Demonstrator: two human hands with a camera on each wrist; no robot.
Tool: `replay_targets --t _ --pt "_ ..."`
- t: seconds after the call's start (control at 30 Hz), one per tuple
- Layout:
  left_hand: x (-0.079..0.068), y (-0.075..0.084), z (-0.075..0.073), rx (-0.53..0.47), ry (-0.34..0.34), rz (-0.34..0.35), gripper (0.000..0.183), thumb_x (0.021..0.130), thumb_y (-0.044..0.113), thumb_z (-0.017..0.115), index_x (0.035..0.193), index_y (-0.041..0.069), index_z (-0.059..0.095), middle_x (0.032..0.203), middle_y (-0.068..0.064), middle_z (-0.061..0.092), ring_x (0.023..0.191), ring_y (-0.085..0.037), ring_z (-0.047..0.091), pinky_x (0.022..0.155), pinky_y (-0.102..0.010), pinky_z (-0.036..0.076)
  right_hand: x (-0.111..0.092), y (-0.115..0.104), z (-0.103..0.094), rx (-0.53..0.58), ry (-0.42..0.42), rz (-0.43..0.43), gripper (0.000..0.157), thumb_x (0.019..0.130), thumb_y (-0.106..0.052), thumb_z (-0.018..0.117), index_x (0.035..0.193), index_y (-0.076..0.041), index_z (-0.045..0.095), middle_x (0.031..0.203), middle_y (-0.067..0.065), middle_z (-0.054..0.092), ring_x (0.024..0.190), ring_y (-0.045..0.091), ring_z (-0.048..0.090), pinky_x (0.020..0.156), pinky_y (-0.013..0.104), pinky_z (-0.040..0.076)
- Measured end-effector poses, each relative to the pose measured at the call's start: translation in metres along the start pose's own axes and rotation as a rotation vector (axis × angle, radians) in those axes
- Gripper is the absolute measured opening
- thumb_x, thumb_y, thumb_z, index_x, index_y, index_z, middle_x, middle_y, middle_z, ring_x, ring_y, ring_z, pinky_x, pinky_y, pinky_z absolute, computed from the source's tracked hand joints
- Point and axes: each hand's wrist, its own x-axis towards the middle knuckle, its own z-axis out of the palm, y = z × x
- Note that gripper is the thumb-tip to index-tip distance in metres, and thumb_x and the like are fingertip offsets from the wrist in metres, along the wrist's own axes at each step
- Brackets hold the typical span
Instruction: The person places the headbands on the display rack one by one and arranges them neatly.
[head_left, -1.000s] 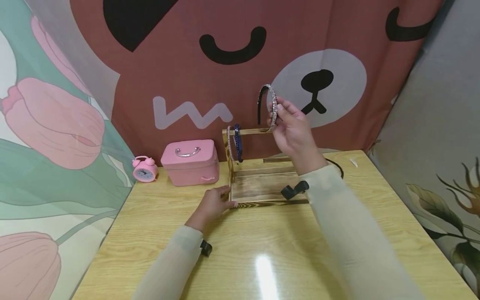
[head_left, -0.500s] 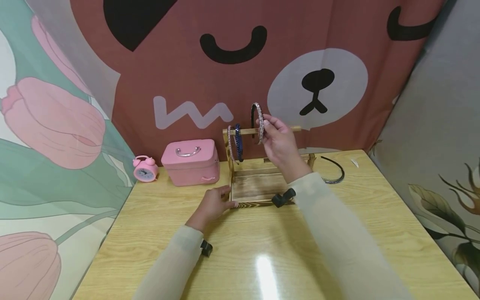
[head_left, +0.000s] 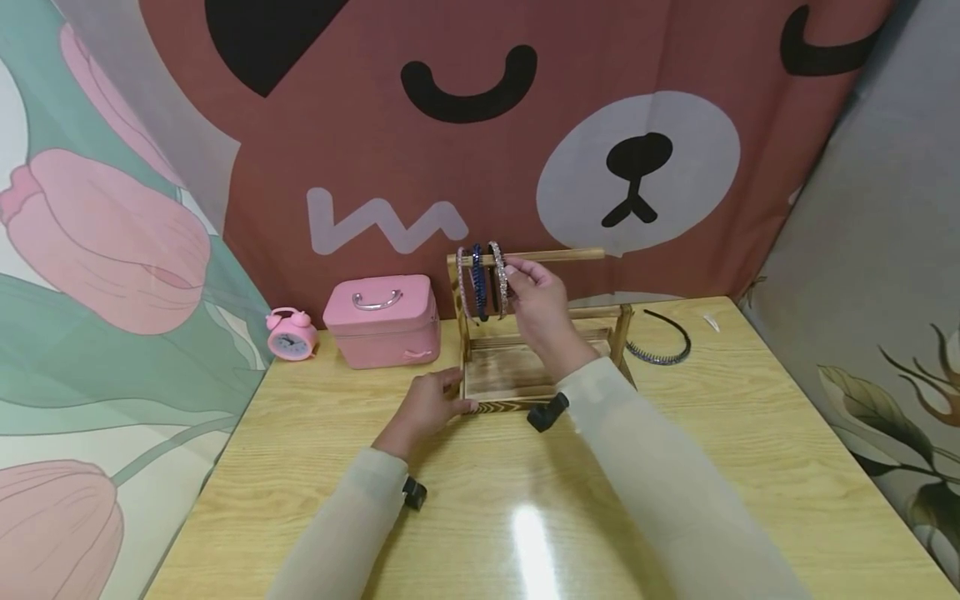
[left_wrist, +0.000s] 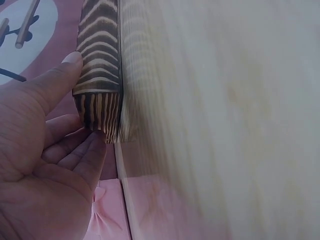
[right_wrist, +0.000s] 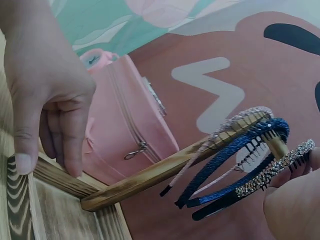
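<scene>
My right hand (head_left: 546, 312) pinches a silver rhinestone headband (head_left: 502, 287) between thumb and fingers. The headband stands over the top bar of a wooden rack (head_left: 558, 255), its ends pointing down. To its left on the same bar hang a navy blue headband (right_wrist: 220, 172) and a pale pink headband (right_wrist: 225, 127). Low at the rack's front left corner, my left hand (head_left: 426, 407) grips the wood. In the left wrist view, its thumb lies on one face of the dark-striped corner (left_wrist: 100, 60), with fingers against the other side.
Another dark headband (head_left: 662, 360) with comb teeth lies on the table right of the rack. A pink case (head_left: 382, 325) with a metal handle stands left of the rack, beside a pink alarm clock (head_left: 291, 337). Behind hangs a bear-print curtain (head_left: 360, 150). A small white piece (head_left: 711, 322) lies far right.
My right hand has brought the rhinestone headband down and left, from above the bar to a place over it beside the navy headband. My left hand has stayed at the rack's corner.
</scene>
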Motion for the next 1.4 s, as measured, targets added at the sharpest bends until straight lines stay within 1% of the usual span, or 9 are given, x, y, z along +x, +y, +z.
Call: replay_targets --t 0.2,0.43,0.63,0.73,0.9,1.03,1.13,1.3,1.4 --pt "0.0 0.0 0.0 0.006 0.0 0.005 0.07 0.096 0.03 0.088 0.155 0.004 0.06 0.165 -0.013 0.054 0.151 -0.035 0.055 0.125 -0.051 0.046 0.001 0.006 0.001 -0.096 0.012 -0.009 0.019 0.111 -0.01 0.065 0.127 -0.003 0.072 0.106 0.0 0.073 0.094 0.012 0.067 0.077 0.022 0.057" --pt "0.0 0.001 -0.001 0.012 -0.003 0.01 0.071 0.096 0.031 0.087 0.155 0.004 0.06 0.165 -0.012 0.054 0.149 -0.034 0.057 0.124 -0.051 0.047 0.001 0.008 -0.001 -0.151 0.037 -0.007 0.021 0.11 -0.014 0.067 0.128 -0.004 0.073 0.108 -0.001 0.072 0.091 0.01 0.062 0.072 0.022 0.05" --pt "0.0 0.0 -0.001 0.02 -0.003 0.004 0.07 0.096 0.031 0.088 0.155 0.004 0.061 0.165 -0.011 0.054 0.149 -0.034 0.057 0.124 -0.051 0.047 0.0 0.008 0.0 -0.176 0.03 -0.004 0.022 0.111 -0.016 0.067 0.129 -0.005 0.073 0.108 -0.001 0.072 0.092 0.011 0.062 0.075 0.024 0.052" --pt "0.0 0.0 -0.001 0.02 -0.003 0.009 0.07 0.096 0.032 0.087 0.154 0.004 0.061 0.165 -0.012 0.054 0.149 -0.035 0.057 0.124 -0.051 0.048 0.0 0.009 0.0 -0.17 0.023 0.001 0.023 0.111 -0.015 0.066 0.13 -0.005 0.073 0.109 0.0 0.073 0.096 0.012 0.066 0.081 0.025 0.056" --pt "0.001 -0.001 -0.001 0.016 -0.002 0.013 0.071 0.095 0.032 0.088 0.154 0.004 0.061 0.165 -0.012 0.054 0.148 -0.035 0.057 0.124 -0.051 0.048 0.0 0.011 -0.006 -0.187 0.02 0.001 0.026 0.112 -0.017 0.065 0.134 -0.005 0.072 0.121 0.006 0.076 0.111 0.017 0.07 0.101 0.031 0.059" --pt "0.0 -0.002 -0.002 0.022 0.006 0.021 0.071 0.095 0.033 0.088 0.154 0.003 0.061 0.164 -0.013 0.055 0.148 -0.035 0.058 0.123 -0.051 0.048 -0.007 0.009 -0.023 -0.301 -0.004 -0.004 0.028 0.113 -0.024 0.063 0.137 -0.011 0.071 0.136 0.012 0.075 0.118 0.021 0.069 0.106 0.037 0.057" --pt "0.0 -0.002 -0.002 0.019 0.011 0.025 0.07 0.095 0.032 0.088 0.153 0.003 0.062 0.164 -0.013 0.056 0.147 -0.035 0.059 0.123 -0.05 0.049 -0.016 0.002 -0.042 -0.391 -0.056 -0.05 0.03 0.113 -0.029 0.063 0.138 -0.013 0.07 0.139 0.015 0.073 0.116 0.021 0.069 0.106 0.039 0.057" --pt "0.001 -0.002 -0.001 0.01 0.007 0.024 0.07 0.095 0.031 0.088 0.153 0.003 0.062 0.164 -0.013 0.055 0.149 -0.035 0.057 0.125 -0.05 0.046 -0.035 -0.015 -0.09 -0.512 -0.143 -0.207 0.023 0.111 -0.03 0.067 0.123 -0.011 0.074 0.114 0.012 0.075 0.101 0.022 0.069 0.094 0.031 0.061" --pt "0.001 -0.001 0.0 0.009 0.01 0.017 0.069 0.095 0.031 0.088 0.153 0.004 0.062 0.164 -0.013 0.055 0.151 -0.035 0.055 0.127 -0.05 0.045 -0.044 -0.026 -0.127 -0.548 -0.157 -0.299 0.013 0.11 -0.025 0.069 0.11 -0.014 0.077 0.097 0.0 0.075 0.089 0.017 0.068 0.08 0.021 0.06"
